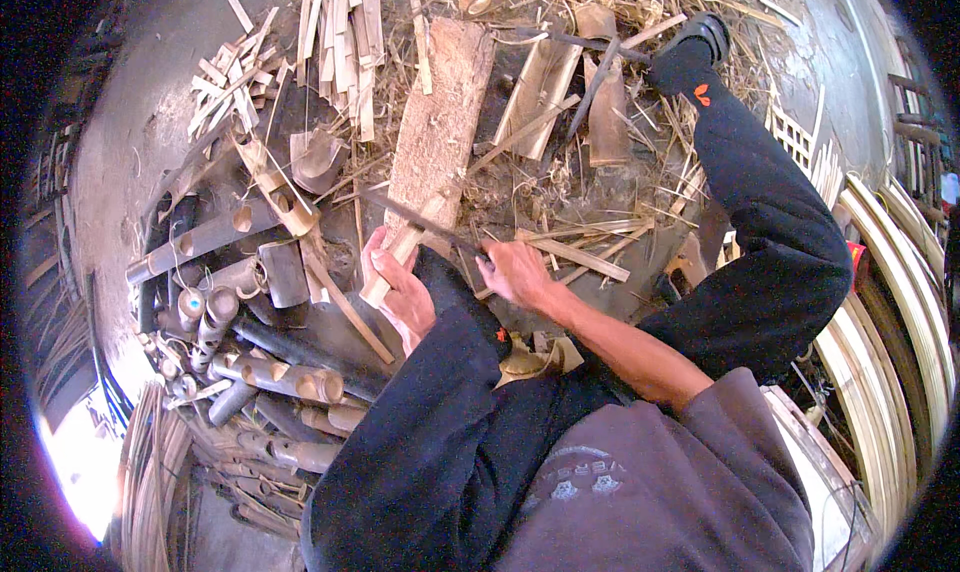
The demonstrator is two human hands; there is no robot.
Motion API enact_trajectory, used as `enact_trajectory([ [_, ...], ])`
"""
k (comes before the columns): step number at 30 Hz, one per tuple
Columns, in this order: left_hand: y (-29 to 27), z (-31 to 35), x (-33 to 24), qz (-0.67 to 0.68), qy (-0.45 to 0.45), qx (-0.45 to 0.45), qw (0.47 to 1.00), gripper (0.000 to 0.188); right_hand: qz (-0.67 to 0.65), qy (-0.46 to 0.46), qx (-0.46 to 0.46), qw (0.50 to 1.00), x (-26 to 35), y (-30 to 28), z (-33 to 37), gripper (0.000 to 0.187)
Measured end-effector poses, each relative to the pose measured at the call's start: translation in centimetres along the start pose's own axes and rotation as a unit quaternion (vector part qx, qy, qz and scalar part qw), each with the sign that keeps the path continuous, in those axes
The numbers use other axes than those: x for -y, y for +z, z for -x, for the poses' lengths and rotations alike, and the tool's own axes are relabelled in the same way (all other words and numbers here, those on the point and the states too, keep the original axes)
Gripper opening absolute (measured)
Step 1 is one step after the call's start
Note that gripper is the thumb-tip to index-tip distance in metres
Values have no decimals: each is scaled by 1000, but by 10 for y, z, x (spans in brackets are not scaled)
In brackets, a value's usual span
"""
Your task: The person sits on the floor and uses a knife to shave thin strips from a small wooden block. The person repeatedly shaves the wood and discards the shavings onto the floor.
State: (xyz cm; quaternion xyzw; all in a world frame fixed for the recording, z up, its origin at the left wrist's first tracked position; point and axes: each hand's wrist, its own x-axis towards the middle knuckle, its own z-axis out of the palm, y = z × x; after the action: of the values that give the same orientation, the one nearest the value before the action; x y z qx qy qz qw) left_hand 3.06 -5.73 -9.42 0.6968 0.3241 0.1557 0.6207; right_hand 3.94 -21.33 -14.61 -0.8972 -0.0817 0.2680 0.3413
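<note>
My left hand point(402, 297) is closed around a pale split bamboo piece point(403, 243), whose far end rests on a rough wooden board point(432, 112). My right hand point(517, 272) grips a long dark knife point(432, 226) by its handle end. The blade points left and lies across the bamboo piece, just beyond my left fingers. The handle itself is mostly hidden in my right hand. Both hands are between my legs, low over the board's near end.
Cut bamboo tubes point(285, 380) are heaped at left. Pale slats point(345, 42) and a pile of short sticks point(235, 77) lie far left. Another dark blade point(594, 87) sits among split bamboo halves point(540, 97) and shavings. Long bamboo strips point(870, 372) curve along the right.
</note>
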Motion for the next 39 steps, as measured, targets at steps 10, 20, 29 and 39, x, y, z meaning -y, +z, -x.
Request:
enact_trajectory([
  [10,6,-6,-8,-11,29,0,1000,40,-17,25,-16,999,-15,8,-12,25],
  [20,7,-12,-5,-1,105,0,994,29,20,2,-32,999,-37,14,-2,26],
  [29,14,-106,8,346,67,-144,925,36,-387,139,203,889,-39,-5,-10,19],
  [39,43,-77,-17,250,86,-206,942,39,-214,18,-35,976,-36,16,3,23],
])
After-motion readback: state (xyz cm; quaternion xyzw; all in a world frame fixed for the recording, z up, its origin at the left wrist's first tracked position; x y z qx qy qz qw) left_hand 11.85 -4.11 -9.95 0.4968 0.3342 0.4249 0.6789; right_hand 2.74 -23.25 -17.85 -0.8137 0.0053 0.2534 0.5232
